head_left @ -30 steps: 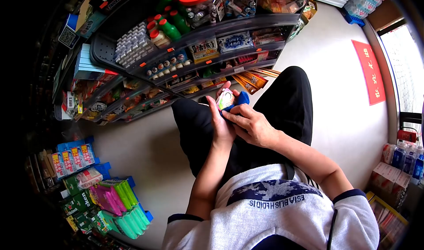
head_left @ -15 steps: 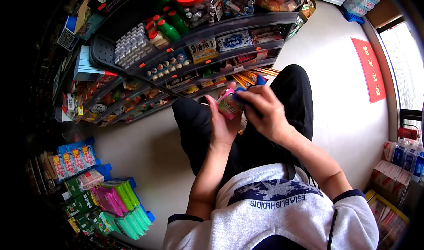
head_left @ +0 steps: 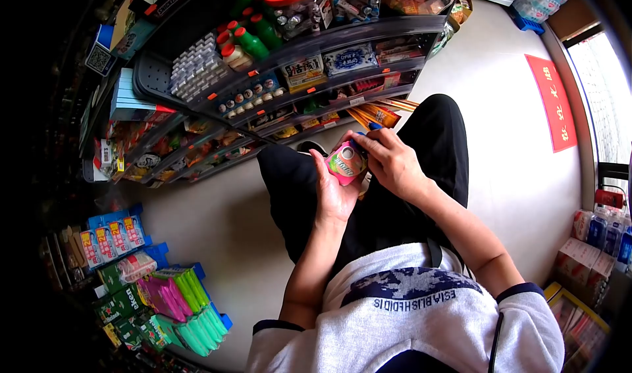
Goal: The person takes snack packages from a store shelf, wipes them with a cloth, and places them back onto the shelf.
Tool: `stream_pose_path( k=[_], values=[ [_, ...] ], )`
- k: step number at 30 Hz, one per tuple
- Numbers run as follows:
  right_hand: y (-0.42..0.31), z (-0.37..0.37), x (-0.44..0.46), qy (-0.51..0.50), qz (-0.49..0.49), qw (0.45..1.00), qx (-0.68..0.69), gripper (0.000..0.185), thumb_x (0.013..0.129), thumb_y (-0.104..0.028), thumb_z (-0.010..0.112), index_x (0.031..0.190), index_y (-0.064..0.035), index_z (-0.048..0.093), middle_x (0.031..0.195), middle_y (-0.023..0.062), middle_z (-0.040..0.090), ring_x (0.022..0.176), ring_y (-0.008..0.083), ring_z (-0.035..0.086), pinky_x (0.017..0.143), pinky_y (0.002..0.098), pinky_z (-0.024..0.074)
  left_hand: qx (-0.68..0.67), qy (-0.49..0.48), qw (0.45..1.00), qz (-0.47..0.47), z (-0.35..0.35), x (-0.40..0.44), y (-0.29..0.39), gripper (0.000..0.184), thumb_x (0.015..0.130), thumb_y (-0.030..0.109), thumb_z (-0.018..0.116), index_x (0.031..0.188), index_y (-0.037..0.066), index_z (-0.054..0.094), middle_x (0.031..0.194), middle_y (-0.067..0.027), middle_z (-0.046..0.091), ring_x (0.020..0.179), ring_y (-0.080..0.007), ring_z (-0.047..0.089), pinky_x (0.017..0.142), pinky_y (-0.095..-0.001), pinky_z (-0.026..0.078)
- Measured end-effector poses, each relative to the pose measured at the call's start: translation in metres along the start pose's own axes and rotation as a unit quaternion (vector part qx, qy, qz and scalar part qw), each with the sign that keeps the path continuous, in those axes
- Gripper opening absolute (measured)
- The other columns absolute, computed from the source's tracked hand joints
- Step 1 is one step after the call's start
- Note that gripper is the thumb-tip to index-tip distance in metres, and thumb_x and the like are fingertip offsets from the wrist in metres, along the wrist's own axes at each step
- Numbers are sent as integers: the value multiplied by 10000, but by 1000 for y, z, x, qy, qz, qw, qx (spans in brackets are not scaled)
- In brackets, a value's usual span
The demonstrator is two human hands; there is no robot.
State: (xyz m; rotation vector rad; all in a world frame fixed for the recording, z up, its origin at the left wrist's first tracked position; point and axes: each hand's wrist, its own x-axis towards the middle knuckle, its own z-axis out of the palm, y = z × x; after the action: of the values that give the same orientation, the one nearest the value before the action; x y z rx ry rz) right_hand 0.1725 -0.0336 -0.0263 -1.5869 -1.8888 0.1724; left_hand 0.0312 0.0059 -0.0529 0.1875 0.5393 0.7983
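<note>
My left hand (head_left: 336, 195) cradles a small pink pack (head_left: 347, 163) above my lap. The pack has a green and orange label with lettering, and a pale ring shows near its top. My right hand (head_left: 398, 167) is closed at the pack's right edge, its fingers curled over something dark blue (head_left: 374, 127). This blue thing looks soft like a cloth, but is mostly hidden by the fingers. Beneath both hands are my legs in black trousers (head_left: 434, 136).
Ahead stands a tiered snack shelf (head_left: 388, 29) with jars, bottles and packets. Orange long packs (head_left: 375, 115) stick out near my knees. Stacked colourful packs (head_left: 191, 314) sit on the floor at left. A red floor strip (head_left: 552, 103) lies by the doorway at right.
My right hand has shifted slightly down and right across the pack, uncovering its pale ring. The pack has turned so more of its label faces up.
</note>
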Motion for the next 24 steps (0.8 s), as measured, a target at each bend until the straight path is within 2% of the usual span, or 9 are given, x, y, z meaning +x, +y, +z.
stream_pose_path(
  k=[2,4,6,7,10,12,15,18,24],
  values=[
    [2,1,-3,5,127,983,132,398,767,-38,596,1164,-61,584,941,128,554,830,294,585,741,361,507,4,-14,999,29,-5,0,2,770,858,657,387,1314,37,414,1208,-108,527,1168,-245,470,1047,-433,317],
    [2,2,-3,15,150,970,192,353,780,-13,574,1132,-44,597,909,145,554,801,310,591,739,368,504,-36,-11,999,30,-7,0,2,643,890,548,473,1276,35,446,1134,-105,555,1096,-236,510,1013,-431,362],
    [2,0,-1,28,164,957,239,347,771,3,580,1114,-40,604,924,145,556,829,310,593,739,362,501,83,-14,992,94,-6,0,4,453,910,367,557,1207,33,483,1098,-99,576,1036,-214,548,968,-410,417],
    [2,-2,0,28,165,956,239,347,771,3,580,1114,-40,604,924,145,556,829,310,593,739,362,501,111,-2,991,70,0,-3,9,285,874,112,623,1128,40,517,1054,-62,580,970,-169,571,903,-368,472],
    [0,-13,7,37,181,950,251,331,761,13,586,1087,-36,611,942,141,558,844,312,592,746,355,499,217,-45,970,98,5,-5,12,296,859,83,637,1122,36,510,1030,-58,590,922,-168,596,828,-337,515],
    [-2,-20,13,55,74,969,229,345,732,15,598,1072,-43,616,956,127,560,867,299,584,750,361,500,235,-13,966,105,8,-8,9,226,844,56,649,1045,26,548,928,-33,616,826,-113,599,728,-260,513],
    [-7,-28,20,-31,-66,993,96,411,676,-59,660,1084,-94,625,931,71,551,897,246,572,707,335,514,557,13,807,196,2,-7,14,143,811,35,673,906,-14,578,746,0,610,713,-38,525,651,-207,457],
    [-3,-32,23,-74,-99,991,43,401,687,-85,661,1085,-119,627,903,44,536,883,222,568,675,319,521,590,-3,787,182,6,-10,20,162,817,37,667,939,-21,578,768,-12,614,726,-44,531,651,-215,461],
    [15,-36,15,-92,-43,989,111,310,714,-27,616,1018,-83,646,882,68,566,838,261,588,699,340,520,534,-38,831,151,3,-14,17,162,830,25,653,977,-10,595,830,-32,648,762,-78,597,707,-231,490]
  ],
)
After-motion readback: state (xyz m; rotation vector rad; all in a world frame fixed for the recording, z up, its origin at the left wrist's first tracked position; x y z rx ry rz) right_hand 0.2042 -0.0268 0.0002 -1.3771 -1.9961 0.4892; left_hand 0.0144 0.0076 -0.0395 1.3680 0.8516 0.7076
